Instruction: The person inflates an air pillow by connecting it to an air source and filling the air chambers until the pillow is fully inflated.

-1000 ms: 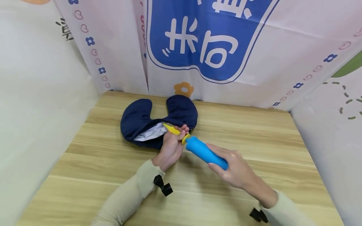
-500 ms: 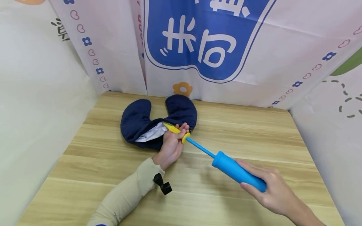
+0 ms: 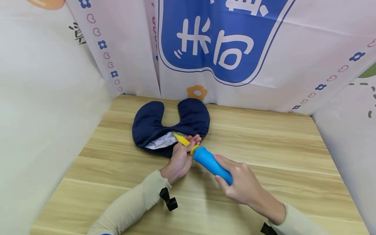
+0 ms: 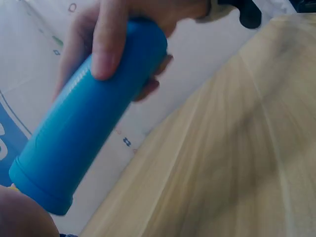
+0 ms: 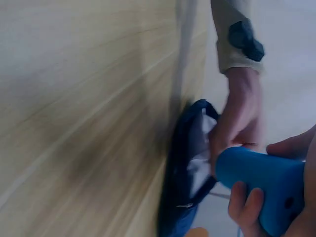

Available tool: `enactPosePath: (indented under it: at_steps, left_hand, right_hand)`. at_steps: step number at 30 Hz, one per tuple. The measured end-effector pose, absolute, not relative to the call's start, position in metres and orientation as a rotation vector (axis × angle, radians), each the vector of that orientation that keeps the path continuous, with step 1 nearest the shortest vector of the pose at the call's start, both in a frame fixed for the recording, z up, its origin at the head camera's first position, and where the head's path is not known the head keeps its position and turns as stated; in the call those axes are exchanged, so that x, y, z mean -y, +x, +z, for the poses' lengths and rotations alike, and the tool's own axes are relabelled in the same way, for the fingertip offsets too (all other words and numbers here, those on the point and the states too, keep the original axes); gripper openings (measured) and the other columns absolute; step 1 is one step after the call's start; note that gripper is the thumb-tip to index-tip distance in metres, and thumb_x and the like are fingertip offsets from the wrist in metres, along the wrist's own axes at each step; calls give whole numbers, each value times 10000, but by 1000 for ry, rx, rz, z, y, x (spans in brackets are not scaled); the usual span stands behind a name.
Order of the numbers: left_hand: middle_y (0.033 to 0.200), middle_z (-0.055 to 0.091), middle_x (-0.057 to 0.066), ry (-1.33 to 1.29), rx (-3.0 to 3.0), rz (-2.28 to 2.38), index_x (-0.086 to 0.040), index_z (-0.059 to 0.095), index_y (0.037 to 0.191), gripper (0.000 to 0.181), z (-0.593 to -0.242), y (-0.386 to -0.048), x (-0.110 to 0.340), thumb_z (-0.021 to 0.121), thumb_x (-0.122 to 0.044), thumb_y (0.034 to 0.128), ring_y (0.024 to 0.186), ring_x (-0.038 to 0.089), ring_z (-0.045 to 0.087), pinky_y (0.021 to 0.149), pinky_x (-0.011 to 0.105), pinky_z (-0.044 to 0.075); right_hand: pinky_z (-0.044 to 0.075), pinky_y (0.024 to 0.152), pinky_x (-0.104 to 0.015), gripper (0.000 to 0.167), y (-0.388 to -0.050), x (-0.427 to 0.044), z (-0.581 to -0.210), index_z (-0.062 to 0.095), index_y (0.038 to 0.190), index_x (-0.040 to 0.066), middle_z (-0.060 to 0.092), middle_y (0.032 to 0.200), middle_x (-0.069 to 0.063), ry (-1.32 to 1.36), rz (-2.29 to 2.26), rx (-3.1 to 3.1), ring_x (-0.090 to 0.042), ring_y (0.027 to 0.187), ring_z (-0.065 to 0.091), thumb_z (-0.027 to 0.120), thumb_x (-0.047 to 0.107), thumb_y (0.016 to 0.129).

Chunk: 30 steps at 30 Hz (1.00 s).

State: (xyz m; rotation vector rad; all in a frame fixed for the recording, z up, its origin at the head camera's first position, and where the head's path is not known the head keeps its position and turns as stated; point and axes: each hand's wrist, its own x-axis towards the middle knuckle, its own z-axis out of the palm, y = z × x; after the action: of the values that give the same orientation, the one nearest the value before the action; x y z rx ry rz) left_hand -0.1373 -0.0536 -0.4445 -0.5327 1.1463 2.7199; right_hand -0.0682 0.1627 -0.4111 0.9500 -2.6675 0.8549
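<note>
A navy U-shaped neck pillow (image 3: 148, 122) lies at the back of the table, its cover gaping open along the near curve. White inner lining (image 3: 163, 141) shows through that gap. My left hand (image 3: 180, 160) is at the opening and holds the yellow nozzle (image 3: 182, 140) of a hand pump, whose tip points into the gap. What the tip meets inside is too small to tell. Around the pump's blue barrel (image 3: 210, 163) my right hand (image 3: 242, 182) is wrapped. The barrel sits right up against the yellow collar, with no rod showing.
The wood-grain table (image 3: 273, 143) carries the pillow. A white printed backdrop (image 3: 126, 42) with a blue sign (image 3: 202, 65) stands behind it, and white walls close both sides. Black straps (image 3: 168, 199) hang from the sleeves.
Half a second ago the barrel was drawn back toward the lower right, baring a thin blue rod. My right hand has since pushed it forward to the collar. My left hand stays at the nozzle.
</note>
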Motion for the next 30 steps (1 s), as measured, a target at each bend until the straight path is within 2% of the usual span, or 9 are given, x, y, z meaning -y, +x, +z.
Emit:
enactPosePath:
  at_steps: [3, 7, 10, 14, 18, 22, 25, 27, 30]
  left_hand:
    - [1201, 691, 62, -500, -1135, 2736, -68, 414, 1207, 202, -446, -140, 57, 441, 87, 1079, 1038, 96, 734, 973, 220, 583]
    - [1217, 689, 87, -457, -1119, 2743, -69, 412, 1184, 220, -446, -146, 62, 448, 112, 1064, 1037, 111, 735, 948, 221, 589]
    - [1341, 662, 167, -470, -1111, 2747, -62, 418, 1190, 225, -445, -149, 61, 449, 119, 1060, 1034, 115, 731, 923, 219, 591]
    - [1539, 526, 259, -486, -1079, 2762, -63, 418, 1205, 233, -442, -154, 60, 450, 117, 1060, 1053, 121, 729, 930, 222, 589]
    - [1560, 499, 276, -533, -1061, 2787, -65, 412, 1207, 253, -440, -159, 56, 464, 127, 1051, 1040, 122, 728, 921, 218, 594]
    - [1516, 529, 256, -579, -1098, 2788, -81, 369, 1200, 268, -440, -159, 48, 456, 125, 1053, 1053, 119, 700, 960, 222, 576]
    - [1496, 533, 230, -595, -1104, 2781, -92, 346, 1192, 253, -442, -157, 42, 443, 105, 1067, 1093, 130, 677, 1052, 261, 533]
    - [1466, 556, 220, -610, -1097, 2782, -88, 356, 1177, 220, -446, -153, 39, 448, 84, 1075, 1106, 139, 676, 1095, 288, 513]
    - [1353, 627, 158, -639, -1119, 2763, -87, 381, 1146, 163, -448, -146, 39, 458, 44, 1090, 1106, 133, 681, 1115, 296, 511]
  right_hand:
    - [649, 861, -476, 613, -75, -167, -416, 594, 1477, 15, 693, 1392, -182, 970, 915, 2692, -318, 1154, 748, 787, 204, 926]
    - [643, 859, -455, 616, -69, -190, -411, 564, 1533, 145, 684, 1428, -112, 928, 945, 2778, -268, 1178, 737, 776, 249, 963]
    - [634, 859, -419, 620, -55, -214, -404, 545, 1552, 221, 680, 1442, -54, 898, 911, 2825, -244, 1193, 730, 769, 280, 977]
    - [616, 825, -327, 653, -39, -241, -393, 545, 1550, 269, 683, 1435, 20, 864, 883, 2845, -163, 1164, 726, 803, 258, 951]
    - [593, 768, -271, 694, -30, -256, -384, 568, 1531, 278, 714, 1386, 20, 836, 863, 2829, -94, 1089, 726, 847, 204, 899]
    - [621, 735, -311, 697, -32, -246, -382, 620, 1489, 228, 756, 1315, -32, 838, 799, 2758, -153, 1026, 768, 877, 177, 843]
    - [654, 731, -390, 661, -41, -225, -385, 666, 1432, 129, 773, 1270, -90, 865, 757, 2687, -239, 999, 796, 876, 157, 806]
    - [663, 748, -442, 634, -48, -209, -389, 678, 1402, 72, 772, 1260, -130, 892, 741, 2657, -289, 1003, 799, 861, 148, 800]
    - [664, 766, -459, 602, -58, -186, -397, 674, 1383, 8, 756, 1273, -184, 944, 743, 2631, -320, 1018, 795, 831, 158, 821]
